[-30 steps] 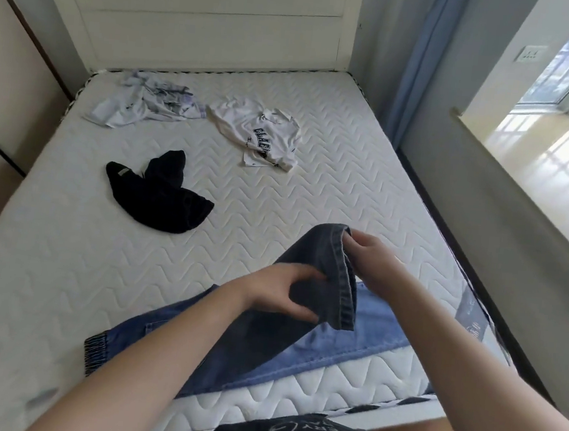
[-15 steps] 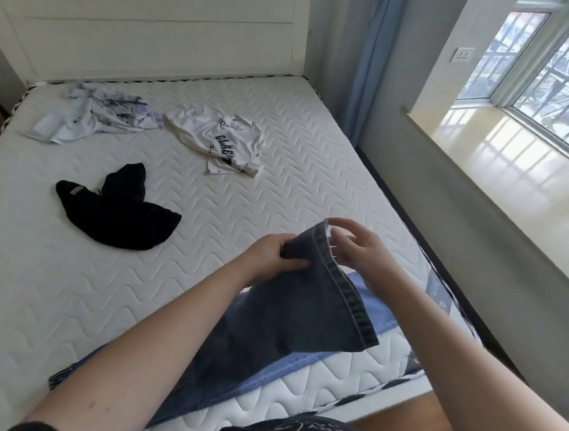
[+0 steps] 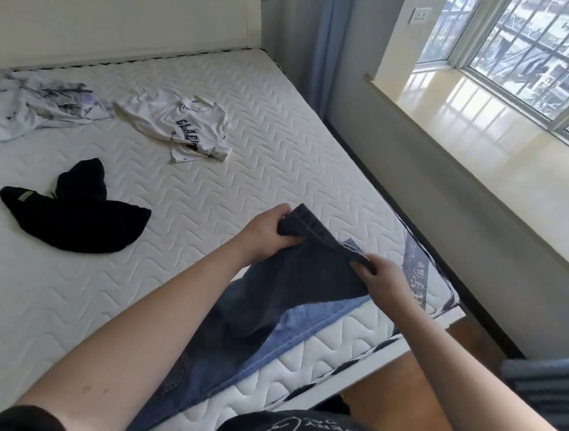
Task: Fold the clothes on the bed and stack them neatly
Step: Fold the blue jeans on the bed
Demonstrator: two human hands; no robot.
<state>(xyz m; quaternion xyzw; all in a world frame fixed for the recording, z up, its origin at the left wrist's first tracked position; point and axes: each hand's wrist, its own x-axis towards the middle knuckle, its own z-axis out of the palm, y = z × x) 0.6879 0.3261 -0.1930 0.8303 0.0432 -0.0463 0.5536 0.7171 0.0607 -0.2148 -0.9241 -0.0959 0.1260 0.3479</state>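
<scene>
left hand point(image 3: 266, 232) and right hand point(image 3: 379, 275) both grip the jeans point(image 3: 305, 279) hem — lifted over the bed point(image 3: 209, 188).

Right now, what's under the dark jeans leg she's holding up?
Under the dark jeans leg held at its hem by the left hand and right hand, a lighter blue denim layer lies on the mattress. What lies further beneath is covered.

You have open mattress point(image 3: 246, 164) from 10 to 12 o'clock between the black garment point(image 3: 72, 221) and the white lettered shirt point(image 3: 180, 127). At 1 to 3 o'clock the wall point(image 3: 448, 209) below the windowsill blocks you.
</scene>
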